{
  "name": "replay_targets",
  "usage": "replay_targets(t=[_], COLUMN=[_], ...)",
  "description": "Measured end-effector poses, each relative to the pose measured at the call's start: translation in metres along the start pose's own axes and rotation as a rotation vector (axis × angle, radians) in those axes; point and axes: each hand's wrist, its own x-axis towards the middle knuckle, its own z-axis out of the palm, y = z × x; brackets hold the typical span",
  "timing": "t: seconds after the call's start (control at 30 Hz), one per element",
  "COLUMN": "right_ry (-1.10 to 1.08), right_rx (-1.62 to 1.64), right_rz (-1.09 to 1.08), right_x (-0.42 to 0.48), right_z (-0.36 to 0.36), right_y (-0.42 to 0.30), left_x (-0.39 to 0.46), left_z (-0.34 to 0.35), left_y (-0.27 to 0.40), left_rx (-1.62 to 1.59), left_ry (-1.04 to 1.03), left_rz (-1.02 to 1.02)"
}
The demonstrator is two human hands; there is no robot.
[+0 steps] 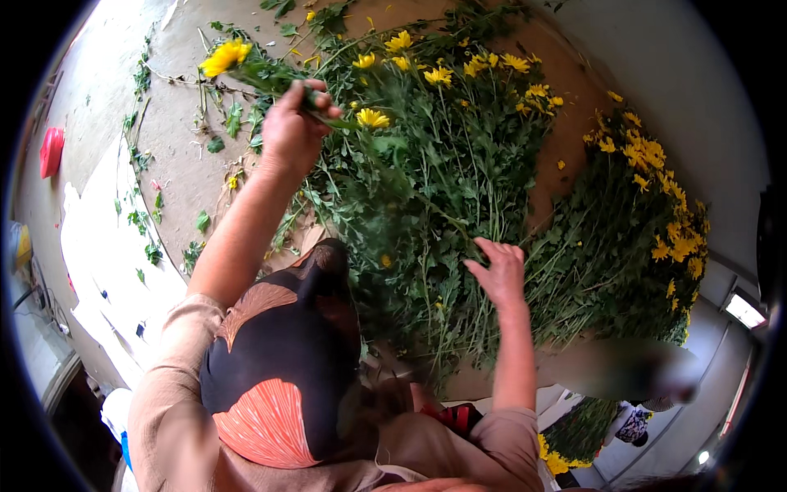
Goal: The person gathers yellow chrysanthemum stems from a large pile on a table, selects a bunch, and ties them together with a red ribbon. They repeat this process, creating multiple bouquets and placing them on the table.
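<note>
My left hand (295, 126) is closed around the leafy stem of a yellow chrysanthemum (225, 58), its flower head pointing to the upper left. From the fist, the blurred stem slants down to the right, towards my right hand (503, 270). Thumb and forefinger of that hand are slightly apart near the stem's lower part; whether they pinch it is unclear. Beneath both hands spreads a broad heap of cut chrysanthemum stems (455, 160), dense with green leaves and with yellow blooms mostly at the far end.
To the right lies another large pile of yellow chrysanthemums (615, 246). Loose leaves and sprigs (233, 120) litter the concrete floor (178, 92). White sheeting (110, 246) and a red object (52, 152) are at the left. More flowers (578, 433) and a partly visible person (633, 424) appear lower right.
</note>
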Motion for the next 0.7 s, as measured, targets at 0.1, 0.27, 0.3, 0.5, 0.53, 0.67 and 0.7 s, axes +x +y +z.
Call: replay_targets(t=[0.1, 0.27, 0.3, 0.5, 0.53, 0.67, 0.7], right_ry=[-0.146, 0.106, 0.155, 0.271, 0.338, 0.356, 0.285], right_rx=[0.129, 0.367, 0.532, 0.287, 0.352, 0.198, 0.175], right_rz=[0.259, 0.349, 0.295, 0.024, 0.067, 0.117, 0.123], right_x=[-0.018, 0.027, 0.042, 0.098, 0.102, 0.123, 0.126], right_z=[-0.018, -0.041, -0.036, 0.03, 0.048, 0.072, 0.067], right_y=[0.057, 0.066, 0.052, -0.052, -0.048, -0.043, -0.043], left_x=[-0.003, -0.032, -0.031, -0.025, -0.022, -0.025, -0.023], left_z=[0.006, 0.033, 0.034, 0.035, 0.032, 0.029, 0.025], left_y=[0.012, -0.024, -0.029, 0.019, 0.029, 0.047, 0.034], left_rx=[-0.125, -0.01, -0.016, -0.07, -0.116, -0.197, -0.191], left_ry=[0.033, -0.106, -0.094, -0.087, -0.192, -0.213, -0.187], left_rz=[-0.043, -0.196, -0.223, -0.115, -0.103, -0.107, -0.136])
